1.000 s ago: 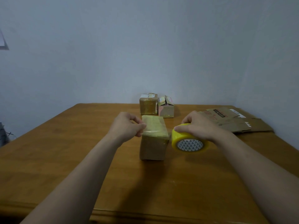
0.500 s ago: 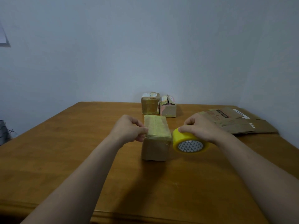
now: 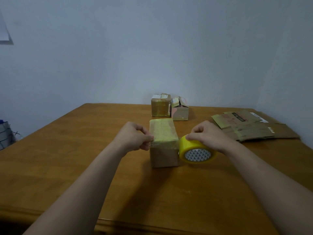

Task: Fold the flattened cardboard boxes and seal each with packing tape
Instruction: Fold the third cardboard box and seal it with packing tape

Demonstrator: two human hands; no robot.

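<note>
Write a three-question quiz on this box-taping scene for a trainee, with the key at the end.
1. Multiple choice: which thing does the right hand grip? A) scissors B) the yellow tape roll C) a marker
2. True or false: the flattened cardboard lies to the left of the near box.
3. Fill in: behind the near box, ___ folded boxes stand side by side at the far edge of the table.
Key: 1 B. 2 false, it lies to the right. 3 two.
</note>
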